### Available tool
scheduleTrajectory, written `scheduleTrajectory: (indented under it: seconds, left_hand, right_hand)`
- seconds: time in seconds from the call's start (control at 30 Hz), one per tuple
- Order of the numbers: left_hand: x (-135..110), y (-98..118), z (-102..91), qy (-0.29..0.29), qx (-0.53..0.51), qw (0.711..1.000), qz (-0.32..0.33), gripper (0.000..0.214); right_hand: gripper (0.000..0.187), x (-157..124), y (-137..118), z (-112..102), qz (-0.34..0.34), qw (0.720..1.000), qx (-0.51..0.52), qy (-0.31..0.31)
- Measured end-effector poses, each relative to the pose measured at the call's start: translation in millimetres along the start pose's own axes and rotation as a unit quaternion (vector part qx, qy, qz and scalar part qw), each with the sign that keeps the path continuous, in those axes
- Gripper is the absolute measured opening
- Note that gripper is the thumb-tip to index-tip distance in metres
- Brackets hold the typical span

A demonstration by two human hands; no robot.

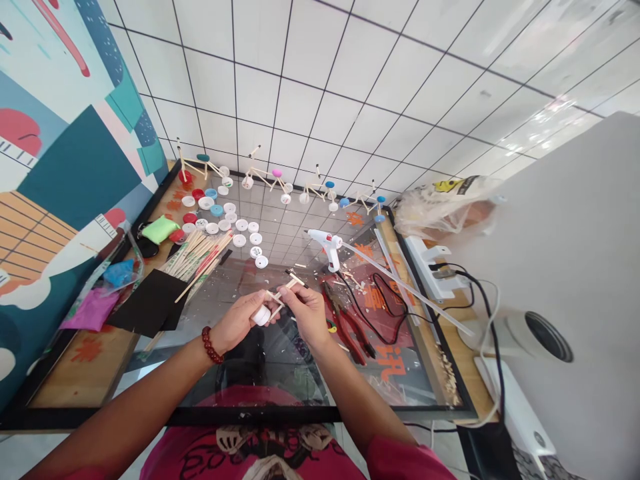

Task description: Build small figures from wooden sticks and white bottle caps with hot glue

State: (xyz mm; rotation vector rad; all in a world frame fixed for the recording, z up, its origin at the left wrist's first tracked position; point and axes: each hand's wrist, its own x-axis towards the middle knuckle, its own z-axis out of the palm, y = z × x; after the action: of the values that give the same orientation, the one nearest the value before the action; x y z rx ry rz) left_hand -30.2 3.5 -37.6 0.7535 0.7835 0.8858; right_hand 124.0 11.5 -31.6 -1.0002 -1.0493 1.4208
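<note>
Pale wooden-stick frame (pixel 276 297) with a white round plastic cap (pixel 261 315) is held above the black-edged glass tabletop (pixel 235 277). Left hand (pixel 241 321): fingers pinched around its cap end. Right hand (pixel 309 311): fingers closed on its sticks. Step judged: aligning joints; next move calls for steady pressure.

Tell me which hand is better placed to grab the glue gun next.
Right, probably. The glue gun lies ahead of the right hand, its handle on the near side; the left hand is farther off. Both hands hold the stick frame, so the right must let go first.
</note>
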Motion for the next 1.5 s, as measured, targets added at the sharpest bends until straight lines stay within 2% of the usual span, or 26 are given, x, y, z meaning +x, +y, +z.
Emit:
scheduleTrajectory:
  seconds: [0.33,0.73,1.0,1.17,1.5]
  left_hand:
    - [0.6,1.1,0.6,0.002,-0.004,1.0,0.001,0.048]
    - [0.9,0.7,0.3,0.003,0.001,1.0,-0.003,0.048]
    - [1.3,1.2,1.2,0.007,-0.002,1.0,-0.013,0.048]
    - [1.9,0.2,-0.6,0.004,-0.002,1.0,-0.012,0.048]
    - [1.9,1.5,-0.8,-0.009,0.009,1.0,-0.013,0.046]
  right_hand:
    - [0.029,0.5,5.3,-1.8,0.021,1.0,-0.012,0.014]
    - [0.027,-0.3,1.0,0.6,0.018,1.0,0.013,-0.012]
    - [0.029,0.8,-4.4,3.6,0.011,1.0,-0.013,0.014]
    - [0.031,0.4,-5.2,4.0,0.013,1.0,-0.002,0.0]
    - [0.031,0.2,-2.9,1.6,0.028,0.999,-0.012,0.011]
